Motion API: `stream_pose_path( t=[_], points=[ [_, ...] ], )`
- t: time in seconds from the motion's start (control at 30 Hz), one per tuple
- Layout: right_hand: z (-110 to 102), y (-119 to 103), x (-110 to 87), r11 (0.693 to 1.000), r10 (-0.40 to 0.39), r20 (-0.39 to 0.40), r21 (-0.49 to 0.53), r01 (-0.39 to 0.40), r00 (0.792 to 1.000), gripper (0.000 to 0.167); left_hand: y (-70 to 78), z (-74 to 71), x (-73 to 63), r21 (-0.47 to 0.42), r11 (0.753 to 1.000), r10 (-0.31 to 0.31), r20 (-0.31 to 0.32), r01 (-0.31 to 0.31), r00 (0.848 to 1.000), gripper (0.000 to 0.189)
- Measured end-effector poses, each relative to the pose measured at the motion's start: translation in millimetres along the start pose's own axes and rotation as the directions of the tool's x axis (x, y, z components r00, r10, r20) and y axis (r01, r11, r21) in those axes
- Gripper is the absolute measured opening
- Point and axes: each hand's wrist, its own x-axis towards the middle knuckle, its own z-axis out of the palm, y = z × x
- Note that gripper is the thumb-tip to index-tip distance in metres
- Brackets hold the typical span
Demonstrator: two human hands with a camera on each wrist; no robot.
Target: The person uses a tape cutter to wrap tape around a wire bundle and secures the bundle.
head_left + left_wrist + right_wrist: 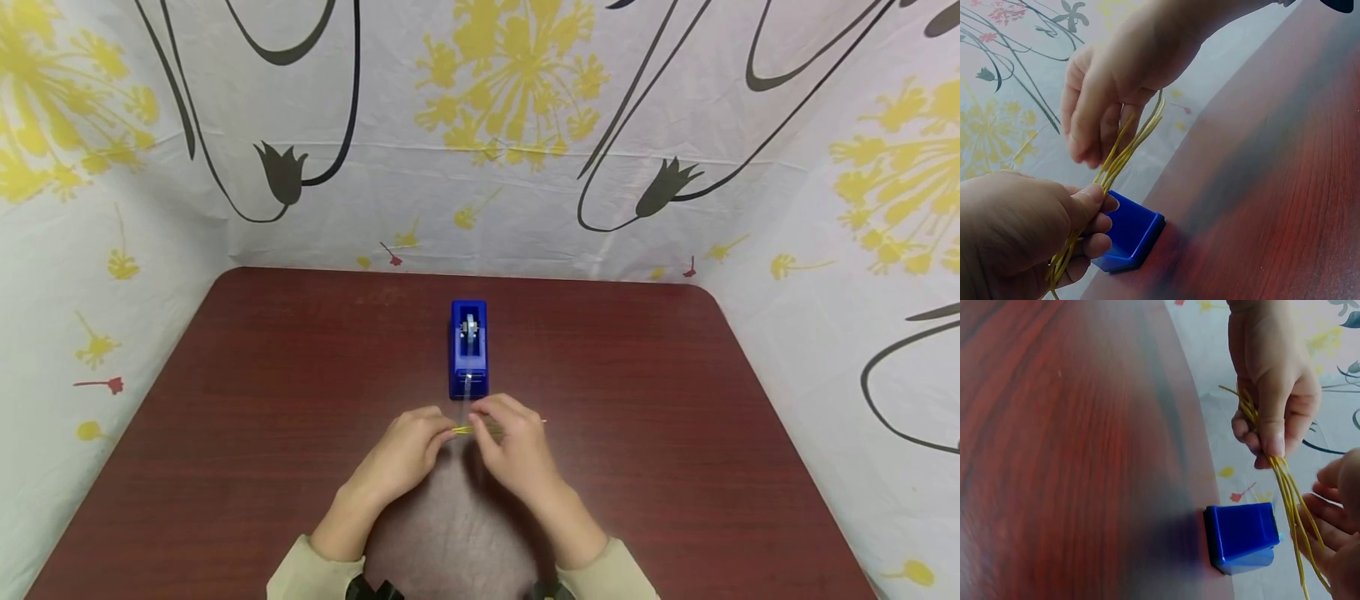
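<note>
My left hand (408, 450) pinches a bundle of several thin yellow wires (1119, 159) between thumb and fingers, their loose ends fanning out toward the other hand. Just right of that grip is my right hand (517, 450), its thumb and forefinger apart and its fingers beside the loose ends in the right wrist view. A blue tape dispenser (469, 364) stands just beyond both hands. From its front a strip of clear tape (466, 408) runs toward the wires, its near end partly overlapped by the fingertips in the head view.
A dark red-brown wooden table (315, 350) with rounded far corners lies under the hands. Behind and along both sides hangs a white cloth (420, 187) printed with yellow flowers and dark stems, close against the table's edges.
</note>
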Motion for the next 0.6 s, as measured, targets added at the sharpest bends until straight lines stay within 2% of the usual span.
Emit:
stream_pose_path(
  t=[0.17, 0.3, 0.37, 0.47, 0.6],
  points=[
    [-6.0, 2.2, -0.5, 0.996, 0.018, 0.099, -0.092, -0.009, 0.995, 0.012, 0.1, 1.1, 1.2, 0.002, 1.000, 0.018, -0.008, -0.018, 1.000, 0.007],
    [-10.2, 2.7, -0.1, 0.985, 0.055, 0.167, -0.173, -0.025, 0.984, 0.008, 1.2, 1.9, 2.0, 0.000, 1.000, 0.028, -0.014, -0.028, 0.999, 0.008],
    [-12.3, 2.7, 0.2, 0.978, 0.088, 0.219, -0.206, -0.042, 0.972, 0.003, 1.8, 2.1, 2.1, -0.002, 0.999, 0.032, -0.019, -0.032, 0.999, 0.008],
    [-15.0, 3.3, 0.2, 0.969, 0.132, 0.305, -0.239, -0.059, 0.943, 0.009, 2.5, 1.9, 1.8, -0.002, 0.999, 0.035, -0.024, -0.035, 0.999, 0.008],
    [-18.7, 5.2, -0.3, 0.974, 0.147, 0.401, -0.220, -0.061, 0.904, 0.011, 2.9, 2.0, 1.8, 0.000, 1.000, 0.031, -0.020, -0.031, 0.999, 0.008]
  ],
)
